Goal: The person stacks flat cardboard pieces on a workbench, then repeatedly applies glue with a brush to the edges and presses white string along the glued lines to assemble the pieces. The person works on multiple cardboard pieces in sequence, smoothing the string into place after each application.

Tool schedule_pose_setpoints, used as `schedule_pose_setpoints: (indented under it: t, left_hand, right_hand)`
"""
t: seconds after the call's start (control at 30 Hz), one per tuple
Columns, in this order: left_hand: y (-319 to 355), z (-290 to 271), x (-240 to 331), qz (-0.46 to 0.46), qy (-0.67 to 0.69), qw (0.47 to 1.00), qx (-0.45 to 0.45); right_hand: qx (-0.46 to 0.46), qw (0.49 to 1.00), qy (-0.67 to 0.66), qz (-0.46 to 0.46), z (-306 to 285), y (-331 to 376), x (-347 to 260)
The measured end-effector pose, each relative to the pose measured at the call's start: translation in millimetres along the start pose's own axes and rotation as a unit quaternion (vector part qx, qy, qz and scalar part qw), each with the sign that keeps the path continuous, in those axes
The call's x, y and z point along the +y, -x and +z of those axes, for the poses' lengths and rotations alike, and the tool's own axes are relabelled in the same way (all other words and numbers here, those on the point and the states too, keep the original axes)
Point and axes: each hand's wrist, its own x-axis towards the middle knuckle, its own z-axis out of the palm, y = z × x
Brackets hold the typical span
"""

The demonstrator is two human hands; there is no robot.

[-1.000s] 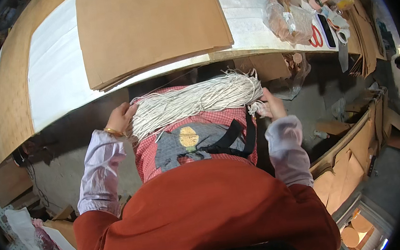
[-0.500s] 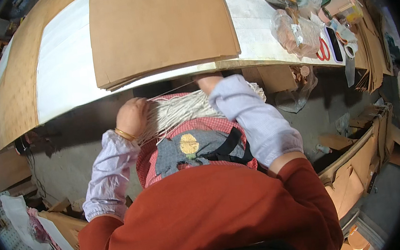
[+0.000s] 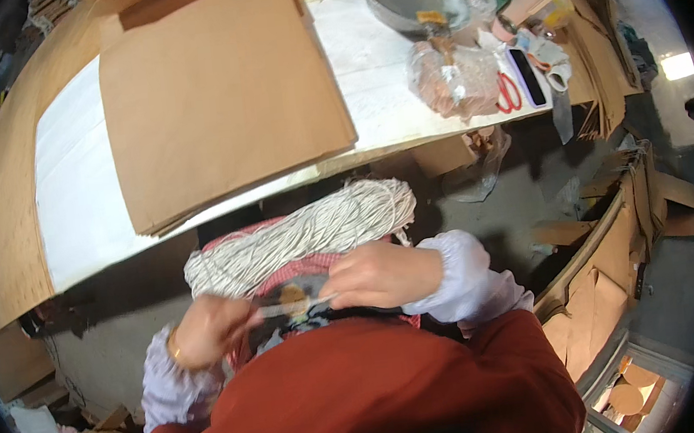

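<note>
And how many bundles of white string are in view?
1: the white string bundle, lying on red checked cloth, beyond the left hand and right hand, which hold a pale strand between them. More could be hidden under the table.

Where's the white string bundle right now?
Head view, just left of centre: the white string bundle lies across the red checked cloth, between the near edge of the table and the left hand and right hand.
</note>
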Motion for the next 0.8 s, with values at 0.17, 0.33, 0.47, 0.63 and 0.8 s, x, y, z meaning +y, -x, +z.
schedule_pose_setpoints:
  t: [0.17,0.33,0.47,0.63,0.8]
  left_hand:
    - [11.5,-29.3,31.0,0.02,0.125,0.992,-0.023]
    - [-33.8,-9.8,-3.6,-0.097,-0.197,0.971,0.093]
    - [-56.9,10.8,-35.2,-0.086,-0.242,0.96,0.111]
    - [-63.6,30.4,-43.2,-0.118,-0.178,0.971,0.11]
    - [-65.6,33.8,-43.4,-0.126,-0.166,0.972,0.108]
  right_hand:
    - [0.294,0.792,0.518,0.131,-126.0,40.9,16.7]
    - [0.152,0.717,0.639,0.236,-199.2,69.8,53.7]
    - [0.126,0.744,0.625,0.199,-223.0,85.6,61.8]
    - [0.146,0.748,0.629,0.154,-243.1,84.9,72.6]
    - [0.198,0.749,0.621,0.123,-242.6,73.3,71.6]
